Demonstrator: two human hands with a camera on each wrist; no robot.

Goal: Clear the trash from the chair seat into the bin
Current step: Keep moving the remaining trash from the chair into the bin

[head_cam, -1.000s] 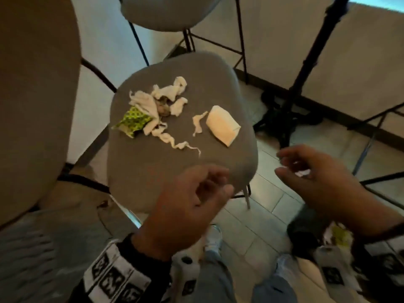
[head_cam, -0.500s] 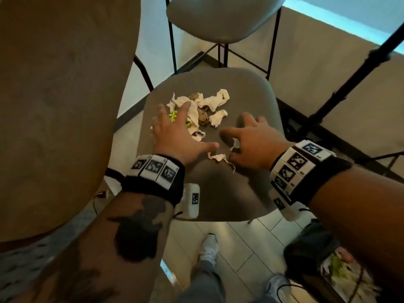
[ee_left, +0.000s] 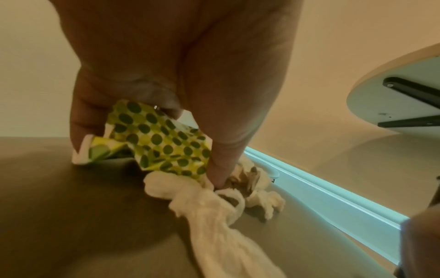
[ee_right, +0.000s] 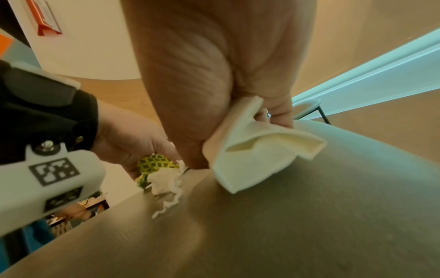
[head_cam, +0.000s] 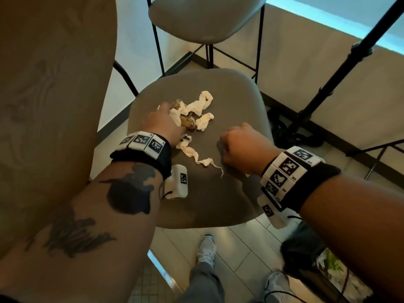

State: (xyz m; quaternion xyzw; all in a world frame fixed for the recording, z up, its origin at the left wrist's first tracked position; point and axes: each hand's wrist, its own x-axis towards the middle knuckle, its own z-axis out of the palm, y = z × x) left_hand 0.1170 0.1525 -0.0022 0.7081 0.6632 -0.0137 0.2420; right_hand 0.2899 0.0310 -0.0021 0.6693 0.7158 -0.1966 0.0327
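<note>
Trash lies on the grey chair seat (head_cam: 218, 193): twisted white tissue strips (head_cam: 197, 106), a brown crumpled lump (head_cam: 187, 122) and a long strip (head_cam: 194, 154) trailing toward me. My left hand (head_cam: 162, 123) grips the green dotted wrapper (ee_left: 161, 139) together with white tissue (ee_left: 202, 203) at the pile's left side. My right hand (head_cam: 242, 147) is a fist on the seat's right part, curled round the folded white napkin (ee_right: 259, 150). The bin, a black bag (head_cam: 306, 250), sits on the floor at lower right under my right forearm.
A round wooden table top (head_cam: 54, 95) fills the left. Another grey stool (head_cam: 205, 16) stands behind the seat. A black tripod stand (head_cam: 323, 88) rises at the right, its base (head_cam: 290, 132) by the wall. My shoes (head_cam: 206, 248) are on the tiled floor below.
Both hands reached onto the seat. My left hand closed on the green wrapper and tissue; my right hand closed into a fist over the folded napkin, which no longer lies flat.
</note>
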